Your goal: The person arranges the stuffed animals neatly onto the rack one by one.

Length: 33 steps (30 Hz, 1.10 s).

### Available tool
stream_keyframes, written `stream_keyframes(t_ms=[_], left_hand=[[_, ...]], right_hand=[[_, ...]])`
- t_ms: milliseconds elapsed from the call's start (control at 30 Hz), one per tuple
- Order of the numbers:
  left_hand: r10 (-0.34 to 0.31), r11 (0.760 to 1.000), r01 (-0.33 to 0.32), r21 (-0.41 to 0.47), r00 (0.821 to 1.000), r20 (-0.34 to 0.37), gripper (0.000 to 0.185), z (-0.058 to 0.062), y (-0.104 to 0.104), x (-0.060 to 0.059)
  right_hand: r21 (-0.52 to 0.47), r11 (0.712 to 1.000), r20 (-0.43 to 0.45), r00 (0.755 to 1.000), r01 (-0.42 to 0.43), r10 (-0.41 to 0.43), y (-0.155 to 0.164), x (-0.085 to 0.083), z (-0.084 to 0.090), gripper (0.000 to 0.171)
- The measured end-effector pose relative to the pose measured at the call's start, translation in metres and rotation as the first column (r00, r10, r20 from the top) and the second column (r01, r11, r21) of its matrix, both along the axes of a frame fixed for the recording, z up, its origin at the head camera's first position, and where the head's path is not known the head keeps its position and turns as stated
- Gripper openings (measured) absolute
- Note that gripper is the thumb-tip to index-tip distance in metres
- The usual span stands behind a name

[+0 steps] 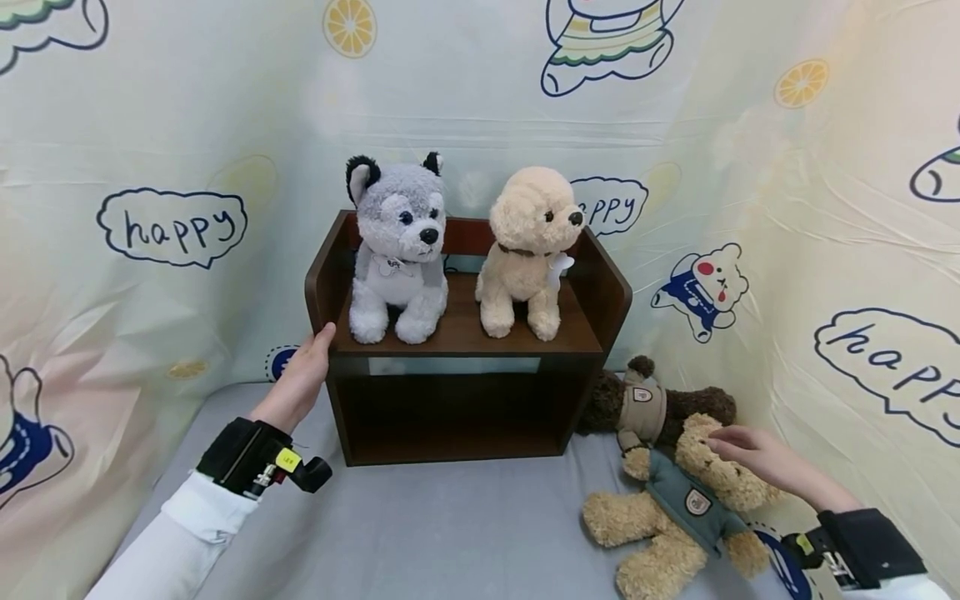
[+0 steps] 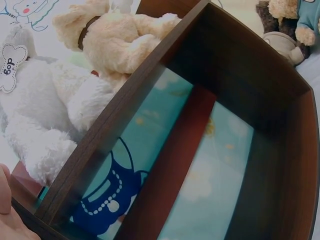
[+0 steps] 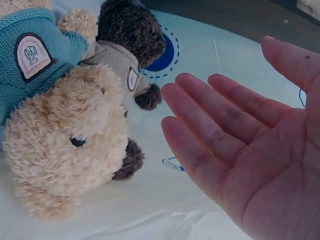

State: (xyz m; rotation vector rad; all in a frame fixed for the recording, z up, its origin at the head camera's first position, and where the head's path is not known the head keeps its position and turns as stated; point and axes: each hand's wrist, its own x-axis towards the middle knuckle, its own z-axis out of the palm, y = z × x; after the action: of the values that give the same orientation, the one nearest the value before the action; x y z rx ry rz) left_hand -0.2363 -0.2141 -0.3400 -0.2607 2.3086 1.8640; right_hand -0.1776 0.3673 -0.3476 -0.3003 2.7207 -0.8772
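At the left end of a dark brown two-tier wooden shelf (image 1: 465, 343), my left hand (image 1: 296, 379) grips the side panel by its front edge, its other fingers hidden. Part of that hand (image 2: 12, 220) shows at the lower left corner of the left wrist view. My right hand (image 1: 765, 458) is empty, fingers extended and palm visible in the right wrist view, beside the head of a tan teddy bear (image 1: 693, 500) in a teal sweater. On the shelf's upper level sit a grey-and-white plush husky (image 1: 401, 250) and a cream plush puppy (image 1: 528, 258) with a brown collar.
Behind the tan bear, a dark brown teddy bear (image 1: 648, 408) in a beige top lies against the shelf's right side. A grey cloth surface (image 1: 420, 533) spreads beneath everything. Printed curtain fabric (image 1: 465, 108) hangs at the back and both sides.
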Motion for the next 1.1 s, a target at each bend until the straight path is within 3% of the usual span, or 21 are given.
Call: stream_keyframes(t_ms=[500, 800, 1100], left_hand=[[0.008, 1.000, -0.008, 0.006, 1.000, -0.022, 0.081, -0.001, 0.001, -0.001], [0.013, 1.000, -0.013, 0.021, 1.000, -0.012, 0.082, 0.000, 0.000, 0.000], [0.016, 1.000, -0.016, 0.015, 1.000, -0.022, 0.082, -0.001, -0.001, 0.000]], right_hand=[[-0.063, 0.992, 0.077, 0.991, 0.112, -0.107, 0.030, 0.015, -0.017, 0.048], [-0.054, 0.965, 0.151, 0.957, 0.258, -0.248, 0.037, 0.020, -0.030, 0.055], [-0.086, 0.940, 0.223, 0.926, 0.330, -0.305, 0.046, 0.031, -0.045, 0.068]])
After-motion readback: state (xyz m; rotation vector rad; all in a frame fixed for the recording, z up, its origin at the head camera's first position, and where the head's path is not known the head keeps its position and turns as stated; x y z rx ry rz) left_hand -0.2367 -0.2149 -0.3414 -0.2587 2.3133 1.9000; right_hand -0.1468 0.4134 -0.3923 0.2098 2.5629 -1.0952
